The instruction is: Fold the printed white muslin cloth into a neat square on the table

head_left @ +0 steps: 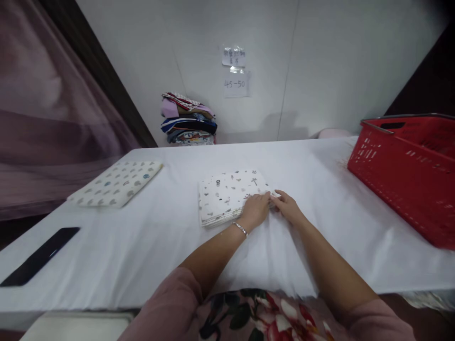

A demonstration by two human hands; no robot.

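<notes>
A folded white cloth [227,196] with small printed animals and palm trees lies in several layers at the middle of the table. My left hand [255,210] rests over its front right part, fingers closed at the right edge. At that same edge, my right hand [287,207] pinches the cloth's right corner between thumb and fingers. The fingertips of both hands nearly meet there, and the thumb of my left hand is hidden.
A white-covered table [170,246] spans the view. On it are another folded patterned cloth [119,184] at left, a flat black object [40,255] at front left, and a red plastic basket [401,175] at right. Folded fabrics [188,121] are stacked behind the table, below paper signs [236,85].
</notes>
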